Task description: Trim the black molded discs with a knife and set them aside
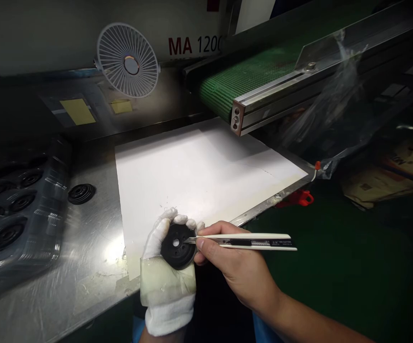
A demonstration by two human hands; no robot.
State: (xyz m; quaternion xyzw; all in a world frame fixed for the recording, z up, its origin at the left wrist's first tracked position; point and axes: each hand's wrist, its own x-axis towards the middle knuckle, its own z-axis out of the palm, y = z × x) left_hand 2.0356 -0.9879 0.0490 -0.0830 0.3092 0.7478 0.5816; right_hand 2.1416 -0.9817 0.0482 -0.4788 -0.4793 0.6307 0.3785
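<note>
My left hand (pixel 169 267), in a white glove with a pale band around the palm, is closed around a black round plastic part (pixel 178 255). The part has a hole in its centre and faces up toward me. Bare and closed, my right hand (pixel 230 257) grips a white-handled utility knife (pixel 252 241). Its blade reaches over the face of the black part, near the centre hole; whether it touches the surface I cannot tell. Both hands are just beyond the table's front edge, close together.
A white sheet (pixel 199 171) covers part of the metal table (pixel 95 228). Another black round part (pixel 81 194) lies left of it, beside a clear tray (pixel 54 200) with several such parts. A round fan (pixel 128 59) stands behind. A green conveyor belt (pixel 242 76) overhangs the sheet's back right.
</note>
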